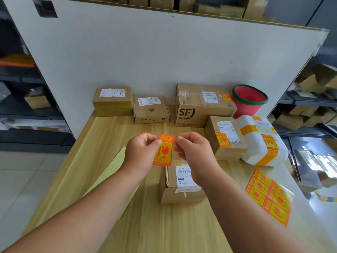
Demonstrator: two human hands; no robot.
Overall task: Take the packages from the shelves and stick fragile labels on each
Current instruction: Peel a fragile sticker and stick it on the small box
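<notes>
With left hand [141,148], pinching the fragile label [163,151] by its upper left edge, held upright above the table, glass symbol facing the camera. With right hand [193,150], fingers curled, hovering just beside the label's right edge; cannot tell whether touching it or gripping anything.

Directly below the hands, on the wooden table [145,225]: small brown package [180,185] with a white shipping slip on top, partly hidden by the right wrist.

To the right of that, flat on the table: sheet of fragile labels [269,196]. To the left, under the left forearm: pale yellow backing paper [113,167].

Further back on the right, side by side and touching: brown box [225,137] and white wrapped parcel [262,139] with yellow tape, each bearing a red-and-yellow sticker.

Along the white board [164,52] at the table's far edge, from the right: red bucket [249,101] with green rim; SF carton [202,105] with a sticker near its top right corner; flat printed box [151,110]; taped carton [113,101].

On both sides, dark shelves [310,114] stacked with more cartons, blurred.
</notes>
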